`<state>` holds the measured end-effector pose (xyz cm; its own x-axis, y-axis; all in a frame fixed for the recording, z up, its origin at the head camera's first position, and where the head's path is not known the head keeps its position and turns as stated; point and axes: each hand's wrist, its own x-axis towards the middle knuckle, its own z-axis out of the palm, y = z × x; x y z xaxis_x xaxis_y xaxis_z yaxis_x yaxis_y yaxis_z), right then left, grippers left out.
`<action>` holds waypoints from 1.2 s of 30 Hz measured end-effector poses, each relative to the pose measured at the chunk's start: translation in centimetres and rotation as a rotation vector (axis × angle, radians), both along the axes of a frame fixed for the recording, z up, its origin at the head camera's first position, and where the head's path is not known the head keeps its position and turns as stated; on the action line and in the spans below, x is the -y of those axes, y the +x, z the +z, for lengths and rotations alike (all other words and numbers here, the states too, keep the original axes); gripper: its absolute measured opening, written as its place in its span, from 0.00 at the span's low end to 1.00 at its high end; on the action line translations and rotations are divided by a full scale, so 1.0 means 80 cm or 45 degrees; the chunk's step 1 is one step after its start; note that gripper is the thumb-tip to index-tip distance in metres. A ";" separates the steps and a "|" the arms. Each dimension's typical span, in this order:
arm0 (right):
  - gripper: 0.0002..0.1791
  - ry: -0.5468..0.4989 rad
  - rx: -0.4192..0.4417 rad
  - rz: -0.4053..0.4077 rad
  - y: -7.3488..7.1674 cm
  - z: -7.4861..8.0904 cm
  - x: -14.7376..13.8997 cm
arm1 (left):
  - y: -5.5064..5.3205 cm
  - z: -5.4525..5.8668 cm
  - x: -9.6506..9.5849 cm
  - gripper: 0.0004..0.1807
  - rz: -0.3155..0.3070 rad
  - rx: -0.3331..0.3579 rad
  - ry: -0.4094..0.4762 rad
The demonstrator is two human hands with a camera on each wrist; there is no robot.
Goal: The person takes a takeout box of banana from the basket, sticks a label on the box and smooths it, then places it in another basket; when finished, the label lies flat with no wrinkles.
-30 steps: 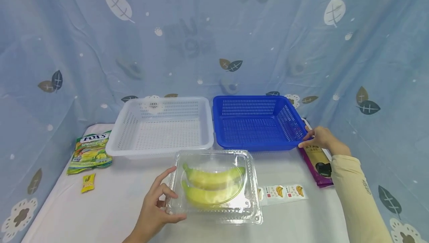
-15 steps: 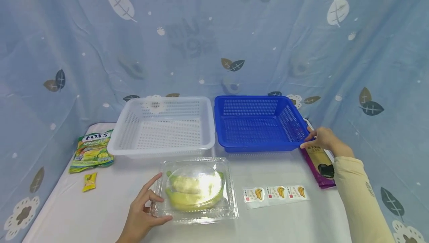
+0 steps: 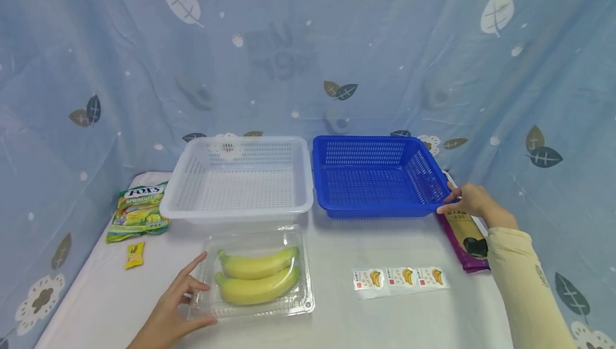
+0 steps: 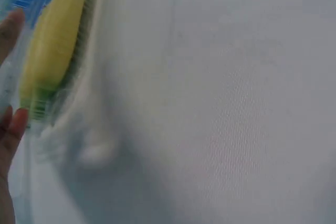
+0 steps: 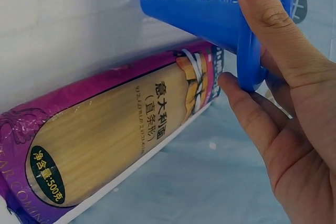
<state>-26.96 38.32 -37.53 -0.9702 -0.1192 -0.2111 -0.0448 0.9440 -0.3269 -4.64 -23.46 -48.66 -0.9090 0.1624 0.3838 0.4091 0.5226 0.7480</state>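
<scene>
Clear, glossy plastic box point(image 3: 289, 307) with ridged edges is before the white lattice basket point(image 3: 236, 214), its long axis, like its two smooth curved bananas' point(image 3: 257, 290), running left-right. Left hand point(image 3: 168, 306), fingers point(image 3: 192, 266) parted wide, grips its left edge; right hand point(image 3: 474, 202) pinches the blue basket point(image 3: 375, 212) corner. The box has moved left since earlier.

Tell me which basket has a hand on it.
The blue basket, its near right corner pinched by the right hand; no hand touches the white basket.
</scene>
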 end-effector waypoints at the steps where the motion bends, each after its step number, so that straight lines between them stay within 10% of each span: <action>1: 0.29 0.000 -0.007 0.011 -0.001 0.000 0.001 | 0.001 0.002 0.007 0.32 0.003 0.031 -0.024; 7: 0.30 0.012 -0.035 0.052 -0.002 -0.002 -0.003 | -0.005 0.013 0.035 0.59 -0.001 0.155 -0.018; 18: 0.32 0.013 -0.001 0.005 0.001 0.001 -0.007 | -0.034 0.018 0.053 0.57 -0.054 0.175 -0.057; 36: 0.32 0.012 -0.008 -0.013 0.000 -0.002 0.000 | -0.042 0.017 0.053 0.60 -0.003 0.116 -0.113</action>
<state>-26.93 38.36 -37.69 -0.9727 -0.1072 -0.2057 -0.0371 0.9473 -0.3181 -7.96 -27.68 -47.30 -0.9391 0.1943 0.2835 0.3428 0.5876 0.7330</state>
